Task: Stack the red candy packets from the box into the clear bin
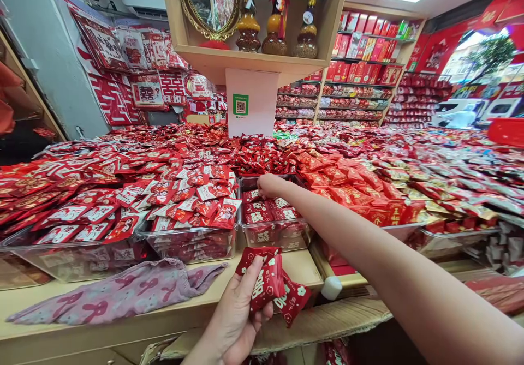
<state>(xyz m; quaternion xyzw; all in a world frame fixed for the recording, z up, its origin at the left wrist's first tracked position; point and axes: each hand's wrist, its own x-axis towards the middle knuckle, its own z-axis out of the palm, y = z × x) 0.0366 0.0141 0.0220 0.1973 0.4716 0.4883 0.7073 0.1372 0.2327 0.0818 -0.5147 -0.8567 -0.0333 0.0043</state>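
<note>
My left hand (235, 310) is closed on a few small red packets (268, 286) with white characters and flowers, its thumb pressed across the top one. They are held low, in front of the counter edge. My right arm stretches forward from the lower right. At its end my right hand (270, 186) is bent down over a clear plastic bin (274, 225). Similar red packets (254, 210) lie in rows inside that bin. The right fingers look curled in toward the packets, and their tips are hidden, so what they grip cannot be made out.
Heaped bins of red and white packets (200, 193) stand left of the bin, bright red packets (347, 182) on its right. A pink patterned cloth (118, 294) lies on the counter (229, 277). Cardboard (327, 321) is below. Overhead juts a wooden shelf (254, 59) with bottles.
</note>
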